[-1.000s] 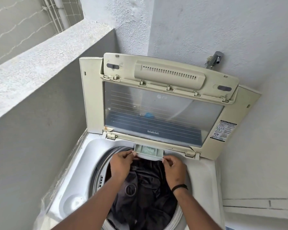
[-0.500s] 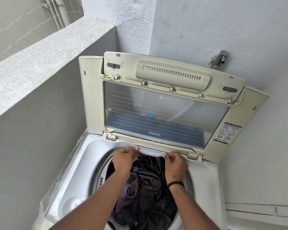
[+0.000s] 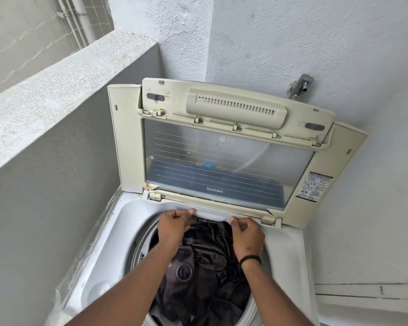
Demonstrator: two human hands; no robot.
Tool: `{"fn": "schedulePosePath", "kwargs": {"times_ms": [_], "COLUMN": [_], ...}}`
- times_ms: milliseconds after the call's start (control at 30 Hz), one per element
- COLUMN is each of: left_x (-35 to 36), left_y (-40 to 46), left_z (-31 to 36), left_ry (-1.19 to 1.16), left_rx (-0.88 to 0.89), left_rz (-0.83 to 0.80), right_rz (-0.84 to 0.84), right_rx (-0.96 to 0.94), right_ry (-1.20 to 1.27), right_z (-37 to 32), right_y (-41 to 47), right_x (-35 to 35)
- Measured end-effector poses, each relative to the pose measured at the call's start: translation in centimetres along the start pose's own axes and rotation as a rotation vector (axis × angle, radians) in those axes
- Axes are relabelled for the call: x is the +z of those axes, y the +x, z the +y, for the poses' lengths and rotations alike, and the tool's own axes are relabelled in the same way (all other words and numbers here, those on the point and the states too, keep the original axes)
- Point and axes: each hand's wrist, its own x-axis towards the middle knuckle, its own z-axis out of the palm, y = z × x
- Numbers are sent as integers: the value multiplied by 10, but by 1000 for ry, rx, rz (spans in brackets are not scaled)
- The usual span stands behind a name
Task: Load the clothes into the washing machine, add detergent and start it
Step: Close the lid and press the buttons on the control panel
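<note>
Dark clothes (image 3: 205, 274) fill the drum of a top-loading washing machine (image 3: 132, 222). Above them, the left hand (image 3: 173, 225) and right hand (image 3: 246, 234) — a black band on the right wrist — each press curled fingers and thumb against the front of the detergent drawer (image 3: 211, 212), which sits flush at the rear rim. Beyond stands the raised lid (image 3: 222, 158), and a wall tap (image 3: 302, 84).

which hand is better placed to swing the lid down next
Probably the right hand. The raised lid leans toward the right, so its free top edge lies nearer that side. Both hands, left hand included, press the detergent drawer, so neither is free yet.
</note>
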Motion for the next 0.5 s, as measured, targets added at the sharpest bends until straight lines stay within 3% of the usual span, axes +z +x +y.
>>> {"fn": "schedulePosePath", "kwargs": {"times_ms": [167,400,500], "left_x": [-46,-73,-66], "left_y": [5,7,-7], "left_z": [21,117,167], "left_ry": [256,301,448], "left_rx": [215,543,784], "left_rz": [78,174,243], "right_rz": [-56,82,195], "right_rx": [-64,-268,-408], "right_ry": [30,124,181], "right_z": [-2,-47,-86], "right_y": [3,26,33], "right_x": [-42,-93,-115]}}
